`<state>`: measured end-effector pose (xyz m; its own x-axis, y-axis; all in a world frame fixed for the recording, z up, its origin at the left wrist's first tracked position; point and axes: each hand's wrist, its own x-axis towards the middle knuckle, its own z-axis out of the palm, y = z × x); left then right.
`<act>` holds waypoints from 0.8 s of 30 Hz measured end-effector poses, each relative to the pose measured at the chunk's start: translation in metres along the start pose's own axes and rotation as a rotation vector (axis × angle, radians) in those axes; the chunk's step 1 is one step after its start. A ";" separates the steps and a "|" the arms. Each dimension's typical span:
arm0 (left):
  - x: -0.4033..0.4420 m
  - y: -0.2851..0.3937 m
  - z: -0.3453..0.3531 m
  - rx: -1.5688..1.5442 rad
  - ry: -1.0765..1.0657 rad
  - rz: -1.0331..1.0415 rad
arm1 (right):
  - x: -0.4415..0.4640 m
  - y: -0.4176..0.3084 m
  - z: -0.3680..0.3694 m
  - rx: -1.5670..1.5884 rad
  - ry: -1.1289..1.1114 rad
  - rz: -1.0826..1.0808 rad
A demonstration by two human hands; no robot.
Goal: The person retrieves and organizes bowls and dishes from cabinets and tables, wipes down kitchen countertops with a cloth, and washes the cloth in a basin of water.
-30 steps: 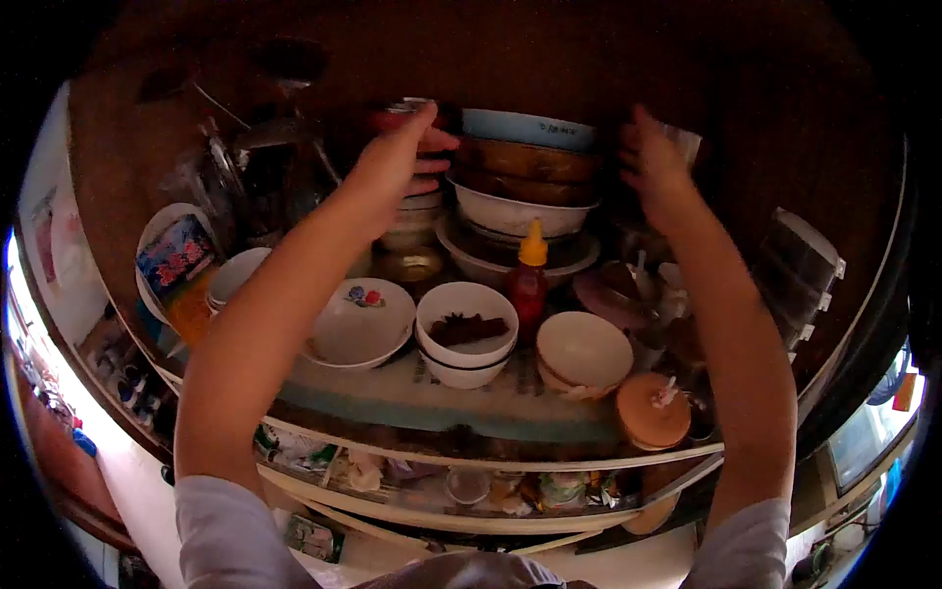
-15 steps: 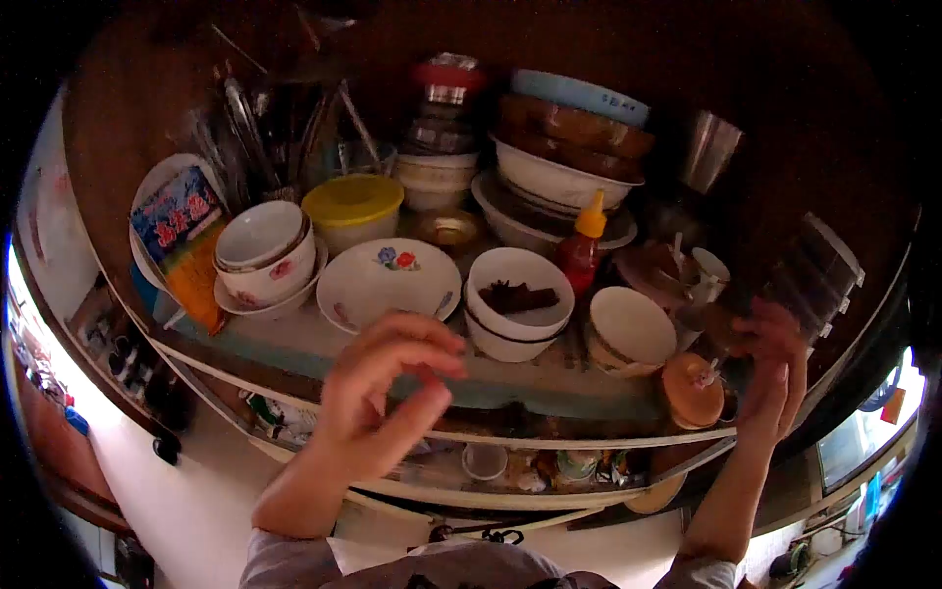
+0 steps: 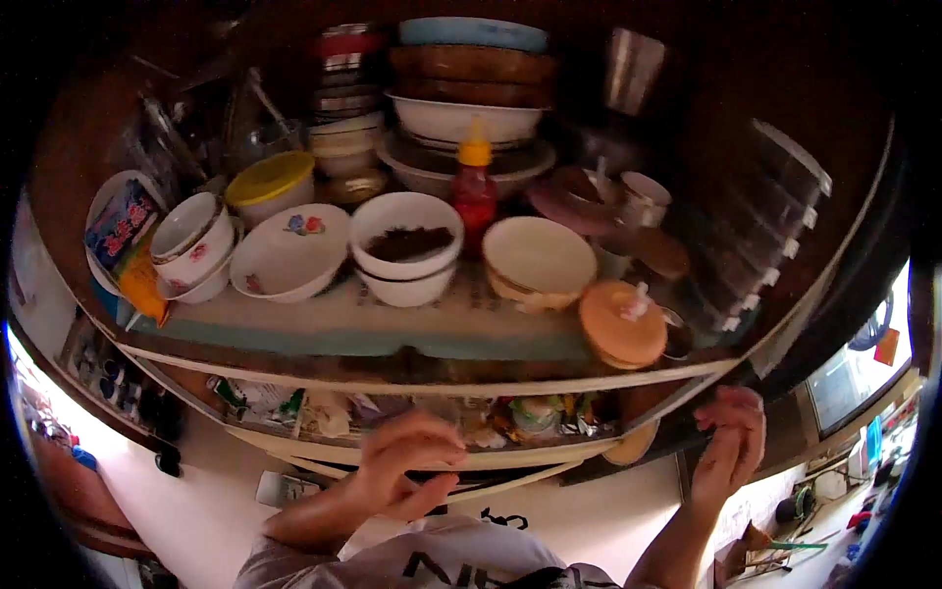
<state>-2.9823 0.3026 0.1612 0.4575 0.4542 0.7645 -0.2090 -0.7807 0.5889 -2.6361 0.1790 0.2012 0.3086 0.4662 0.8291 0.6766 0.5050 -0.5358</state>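
Lowered since earlier, our left hand (image 3: 410, 466) and right hand (image 3: 731, 442) hang half open, gripping nothing, below shelf edge (image 3: 471, 387), bowls (image 3: 407, 240) above.

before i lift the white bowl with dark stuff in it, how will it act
The white bowl looks rigid and smooth, so maybe breakable. It sits nested in another bowl, which might come along. Its dark contents could shift.

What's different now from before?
The bare left hand and bare right hand came down and back from beside the tall bowl stack, topped light blue. Both look empty. The stack and the red plastic squeeze bottle with yellow cap stayed put.
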 end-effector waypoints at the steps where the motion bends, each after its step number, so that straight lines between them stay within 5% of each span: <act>1: -0.006 -0.001 0.020 -0.091 -0.003 -0.084 | -0.013 0.008 -0.013 0.005 0.010 0.078; 10: 0.001 -0.026 0.215 -0.147 -0.217 -0.186 | -0.133 0.059 -0.157 0.064 -0.004 0.759; 16: 0.008 -0.030 0.339 -0.175 -0.464 -0.132 | -0.199 0.056 -0.241 -0.157 -0.339 1.001; 24: 0.050 -0.049 0.523 -0.367 -0.993 -0.100 | -0.242 0.083 -0.305 -0.293 -0.338 1.048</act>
<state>-2.4975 0.1392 0.0332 0.9528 -0.1741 0.2486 -0.3031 -0.5069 0.8069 -2.4506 -0.1130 0.0049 0.6479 0.7531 -0.1139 0.3356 -0.4165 -0.8449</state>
